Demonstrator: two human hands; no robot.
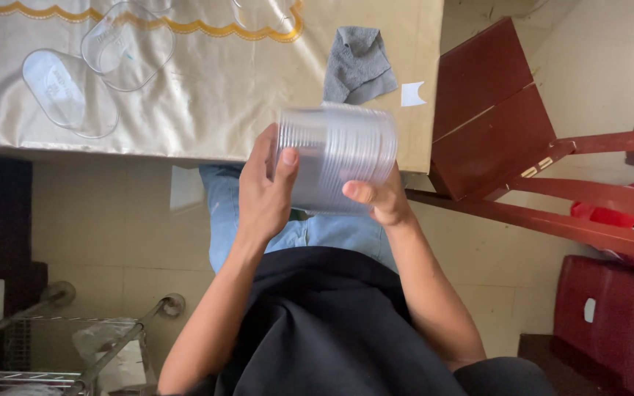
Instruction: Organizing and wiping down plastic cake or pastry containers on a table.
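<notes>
Plastic jar [339,158] — clear, round and ribbed with fine rings along its wall — is held in both hands above the person's lap, just at the near edge of the table [207,110]. It lies on its side, its long axis running left to right across the view; motion blur softens its outline, so I cannot tell which end is the mouth.

Going from largest to smallest: the table fills the upper left, draped in a shiny cream cloth with a wavy gold border. A dark red wooden chair [493,110] stands to the right, partly cut off by the frame. A wire rack [45,352] shows at the lower left, only partly visible. Two clear oval plastic tubs [97,66] lie on the cloth at the far left, overlapping. A crumpled grey rag [357,64] sits near the table's right edge, and a small white scrap of paper [412,94] lies just beside it.

The left hand [262,191] wraps the jar's left end, thumb pressed on the wall. The right hand [383,199] grips it from below — fingers mostly hidden behind the jar.
</notes>
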